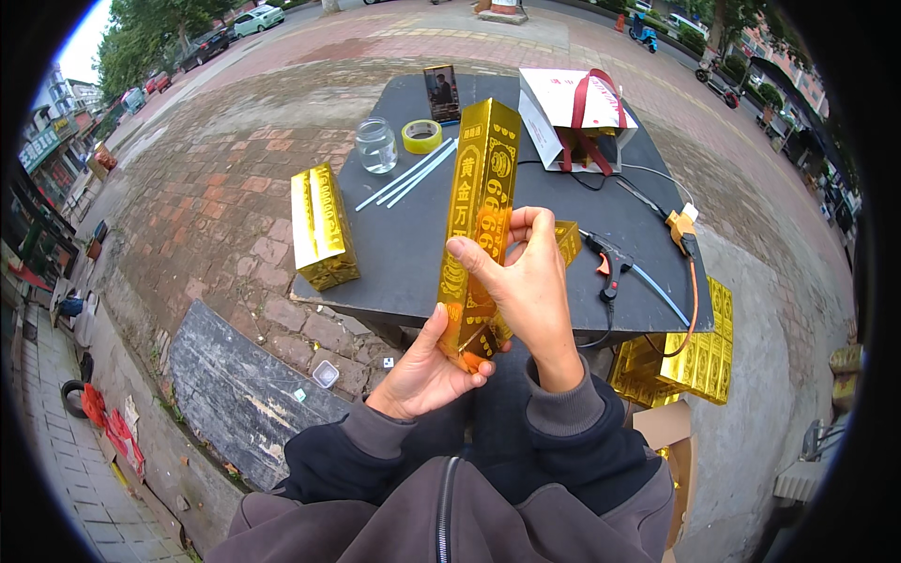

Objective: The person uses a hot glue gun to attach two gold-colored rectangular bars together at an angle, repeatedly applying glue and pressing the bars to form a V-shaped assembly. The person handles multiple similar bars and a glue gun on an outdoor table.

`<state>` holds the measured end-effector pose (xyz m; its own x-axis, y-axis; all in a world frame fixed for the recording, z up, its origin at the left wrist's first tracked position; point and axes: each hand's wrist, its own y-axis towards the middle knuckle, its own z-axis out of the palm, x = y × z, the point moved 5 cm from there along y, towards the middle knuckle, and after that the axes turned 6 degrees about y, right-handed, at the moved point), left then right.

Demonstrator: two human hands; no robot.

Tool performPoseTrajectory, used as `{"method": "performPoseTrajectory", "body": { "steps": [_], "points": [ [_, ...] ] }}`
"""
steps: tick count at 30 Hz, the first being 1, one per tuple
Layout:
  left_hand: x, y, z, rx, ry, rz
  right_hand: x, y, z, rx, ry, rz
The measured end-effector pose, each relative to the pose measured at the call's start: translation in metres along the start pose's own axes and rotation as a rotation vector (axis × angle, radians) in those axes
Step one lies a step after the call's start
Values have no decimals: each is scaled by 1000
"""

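A long gold-foil paper box (486,162) with printed ornament and writing stands tilted upward before me, above the near edge of the dark table (408,267). My left hand (433,369) supports its lower end, thumb on the near side and fingers underneath. Around its middle I grip it with my right hand (524,274), thumb across the front face and fingers behind the right side. A second gold piece (567,241) lies on the table, partly hidden behind my right hand. To its right rests a black glue gun (614,267) with an orange trigger and a pale blue glue stick in its rear.
On the table are a gold box (325,229), glass jar (377,146), yellow tape roll (422,136), glue sticks (415,176), propped phone (442,93), white paper bag (545,119) and orange power cord (693,295). Stacked gold boxes (693,359) and a cardboard box (662,426) stand at right.
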<state>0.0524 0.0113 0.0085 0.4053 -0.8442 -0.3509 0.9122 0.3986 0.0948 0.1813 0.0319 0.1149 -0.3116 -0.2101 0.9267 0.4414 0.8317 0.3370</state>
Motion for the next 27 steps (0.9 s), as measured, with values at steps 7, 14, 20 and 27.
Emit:
{"method": "performPoseTrajectory", "body": {
  "steps": [7,14,20,27],
  "points": [
    [2,0,1,-18,53,21,0,-1,0,13,17,53],
    [1,-1,2,-35,87,45,-1,-1,-1,29,23,47],
    [0,3,10,-46,142,72,-19,6,1,117,315,167],
    [-1,9,8,-160,-151,49,-37,11,-3,248,677,323]
  ]
}}
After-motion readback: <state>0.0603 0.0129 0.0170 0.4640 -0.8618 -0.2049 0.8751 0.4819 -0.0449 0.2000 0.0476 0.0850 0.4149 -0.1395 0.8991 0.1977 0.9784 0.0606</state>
